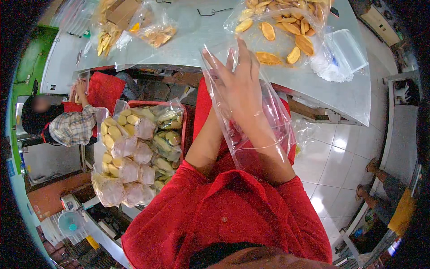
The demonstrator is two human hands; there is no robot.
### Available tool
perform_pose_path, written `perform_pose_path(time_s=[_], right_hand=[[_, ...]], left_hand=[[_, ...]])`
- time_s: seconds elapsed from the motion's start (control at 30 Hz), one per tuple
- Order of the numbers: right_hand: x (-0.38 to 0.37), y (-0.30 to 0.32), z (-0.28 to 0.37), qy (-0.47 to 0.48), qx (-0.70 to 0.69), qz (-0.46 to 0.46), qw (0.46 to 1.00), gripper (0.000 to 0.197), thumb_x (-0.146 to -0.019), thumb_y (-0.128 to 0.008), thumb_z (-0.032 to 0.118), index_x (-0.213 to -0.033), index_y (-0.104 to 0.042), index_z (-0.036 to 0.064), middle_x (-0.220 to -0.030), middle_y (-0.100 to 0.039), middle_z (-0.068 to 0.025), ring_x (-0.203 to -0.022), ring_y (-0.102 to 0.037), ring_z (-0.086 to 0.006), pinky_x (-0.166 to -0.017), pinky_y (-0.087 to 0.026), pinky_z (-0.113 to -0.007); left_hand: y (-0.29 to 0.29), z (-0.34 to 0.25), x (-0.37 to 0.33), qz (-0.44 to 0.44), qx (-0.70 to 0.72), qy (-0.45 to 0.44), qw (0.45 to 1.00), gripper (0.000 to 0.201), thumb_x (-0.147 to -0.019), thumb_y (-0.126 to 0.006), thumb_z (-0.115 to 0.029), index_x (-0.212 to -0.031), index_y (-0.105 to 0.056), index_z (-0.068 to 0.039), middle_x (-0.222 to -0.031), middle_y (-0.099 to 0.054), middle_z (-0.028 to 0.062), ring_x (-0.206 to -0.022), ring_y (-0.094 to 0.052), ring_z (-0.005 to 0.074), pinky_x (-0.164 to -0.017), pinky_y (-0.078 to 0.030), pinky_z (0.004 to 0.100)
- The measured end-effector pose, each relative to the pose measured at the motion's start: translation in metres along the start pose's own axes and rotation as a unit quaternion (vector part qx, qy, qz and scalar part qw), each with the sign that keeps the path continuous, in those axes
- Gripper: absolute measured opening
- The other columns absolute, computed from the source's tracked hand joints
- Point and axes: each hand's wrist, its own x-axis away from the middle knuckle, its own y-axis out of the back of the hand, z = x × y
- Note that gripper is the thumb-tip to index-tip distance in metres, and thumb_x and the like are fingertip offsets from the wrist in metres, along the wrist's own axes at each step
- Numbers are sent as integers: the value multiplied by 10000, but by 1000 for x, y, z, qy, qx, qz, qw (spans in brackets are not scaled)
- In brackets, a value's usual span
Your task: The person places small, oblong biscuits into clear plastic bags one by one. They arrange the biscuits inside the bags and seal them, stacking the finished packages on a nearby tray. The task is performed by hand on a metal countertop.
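Note:
A large clear plastic bag [224,136] hangs around my hands above my lap. My right hand [244,92] appears to be inside it, its fingers stretched toward the table and spread apart. The bag's edge crosses my right forearm. My left hand [218,115] is mostly hidden behind the right one, so its fingers cannot be made out clearly. Beyond my fingertips, flat orange-brown oval pieces [268,31] lie on the grey table [188,42], some loose and some in an open clear bag [233,18].
Left of me, a red crate [185,130] holds several clear bags of pale yellow oval pieces [111,134]. Another person [74,123] sits at far left. More bagged pieces [105,42] and a clear-lidded tub [71,222] stand around. A white-wrapped packet [349,51] lies at the table's right.

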Motion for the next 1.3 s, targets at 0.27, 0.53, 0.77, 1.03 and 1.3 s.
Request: perform_pose_path(time_s=[0.27, 0.53, 0.77, 1.03, 1.3], right_hand=[[0, 6, -7, 21, -54, 24, 998, 593, -819, -637, 172, -1382, -471, 260, -1407, -323, -267, -1210, -423, -470, -981, -435, -479], [57, 6, -49, -142, -273, 203, 929, 404, -827, -709, 233, -1139, -600, 2, -1223, -548, -194, -1236, -479, -360, -1026, -385, -437], [54, 47, -18, -91, -456, -68, 883, 614, -834, -716, 249, -1369, -426, 171, -1231, -558, -190, -1174, -547, -296, -997, -441, -411], [55, 92, -59, -18, -461, 357, 812, 328, -908, -596, 178, -1210, -621, 50, -1356, -519, -125, -1236, -502, -261, -1050, -385, -393], [65, 109, -247, -210, 328, 105, 915, 238, -839, -577, 265, -934, -642, 56, -947, -645, -147, -930, -587, -369, -788, -500, -451]], left_hand=[[2, -11, 4, 6, -46, -24, 999, 993, -808, -518, -699, -1527, -49, -200, -1489, -262, 255, -1330, -361, 372, -1045, -382, 528], [-50, -37, 24, 32, -218, -121, 968, 1264, -689, -844, -350, -1506, 114, -251, -1331, -468, 192, -1205, -496, 315, -951, -472, 440], [-119, -26, 58, 11, -264, -199, 944, 1569, -442, -961, -359, -1478, 205, -192, -1306, -480, 175, -1158, -532, 262, -1032, -386, 415], [-43, -112, 53, -134, 100, -208, 964, 683, -841, -623, -501, -1410, -361, -229, -1394, -424, 153, -1251, -424, 322, -1021, -360, 573], [46, -163, 121, -300, -429, -438, 730, 941, -778, -768, -301, -1485, -153, -210, -1458, -353, 114, -1303, -379, 309, -1066, -356, 515]])
